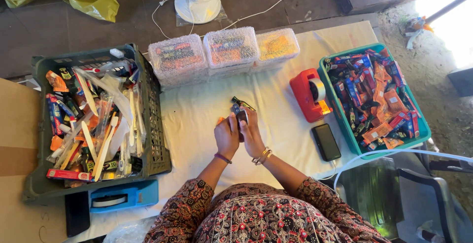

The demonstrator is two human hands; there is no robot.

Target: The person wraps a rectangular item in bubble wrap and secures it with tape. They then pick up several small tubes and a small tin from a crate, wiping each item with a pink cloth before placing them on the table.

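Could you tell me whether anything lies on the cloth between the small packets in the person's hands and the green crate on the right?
Yes. The red tape dispenser and the black phone lie between the packets, held by both hands, and the green crate.

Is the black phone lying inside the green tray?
No, the black phone lies on the white cloth just outside the green tray.
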